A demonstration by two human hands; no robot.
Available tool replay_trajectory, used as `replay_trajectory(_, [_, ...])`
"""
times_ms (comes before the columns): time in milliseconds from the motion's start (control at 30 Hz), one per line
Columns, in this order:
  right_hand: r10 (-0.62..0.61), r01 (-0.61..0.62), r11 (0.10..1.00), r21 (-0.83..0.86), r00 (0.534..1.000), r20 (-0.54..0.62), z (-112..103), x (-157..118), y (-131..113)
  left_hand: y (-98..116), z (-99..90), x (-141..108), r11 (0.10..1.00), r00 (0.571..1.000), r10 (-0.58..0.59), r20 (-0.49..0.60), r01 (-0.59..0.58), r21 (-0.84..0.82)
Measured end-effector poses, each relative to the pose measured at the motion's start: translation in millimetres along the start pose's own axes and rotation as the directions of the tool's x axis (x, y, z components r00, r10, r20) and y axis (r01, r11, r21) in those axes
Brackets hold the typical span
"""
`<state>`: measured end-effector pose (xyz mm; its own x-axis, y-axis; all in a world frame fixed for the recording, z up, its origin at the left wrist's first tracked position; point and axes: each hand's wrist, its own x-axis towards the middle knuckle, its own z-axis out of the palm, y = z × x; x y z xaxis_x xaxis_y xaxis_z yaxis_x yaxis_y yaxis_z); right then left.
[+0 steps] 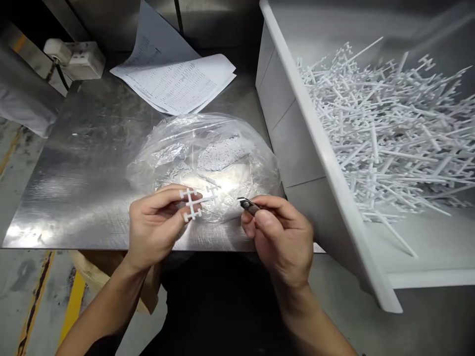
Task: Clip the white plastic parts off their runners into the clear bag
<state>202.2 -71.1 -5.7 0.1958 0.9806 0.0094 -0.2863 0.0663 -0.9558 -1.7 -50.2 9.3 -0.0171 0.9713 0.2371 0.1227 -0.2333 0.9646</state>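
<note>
Between the thumb and fingers of my left hand (158, 220) is a white branched plastic sprue (190, 203), its small H-shaped ends pointing out over the bag. My right hand (280, 232) is closed around a small pair of nippers (249, 205); their dark metal tip points left, a short way apart from the sprue. Under and behind both hands lies a clear plastic bag (237, 123), spread on the metal table (92, 148). Many tiny pale pieces (224, 152) are heaped inside it. The nippers' handles are mostly hidden by my fingers.
A large white bin (308, 113) stands at the right, piled with similar white sprues (393, 133). Printed sheets (178, 81) lie at the table's back. A white power socket (83, 59) with a plug sits at the back left. Below the front edge is an open cardboard box (92, 269).
</note>
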Motion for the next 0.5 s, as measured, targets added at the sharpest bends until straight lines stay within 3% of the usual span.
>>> replay_trajectory(200, [0.018, -0.018, 1.000, -0.002, 0.999, 0.034, 1.7, 0.1, -1.5, 1.1, 1.4, -2.4, 0.997, 1.000, 0.009, -0.009, -0.009, 0.076])
replay_trajectory(400, [0.073, -0.069, 0.996, -0.059, 0.996, 0.056, 1.3, 4.5, -12.2, 1.7, 4.1, 0.7, 0.951, 0.955, 0.223, 0.196, -0.258, 0.174])
replay_trajectory(500, [0.060, -0.052, 0.993, -0.109, 0.995, 0.076, 2.2, 3.2, -12.7, 1.8, 6.4, 1.0, 0.932, 0.929, 0.256, 0.265, -0.310, 0.186])
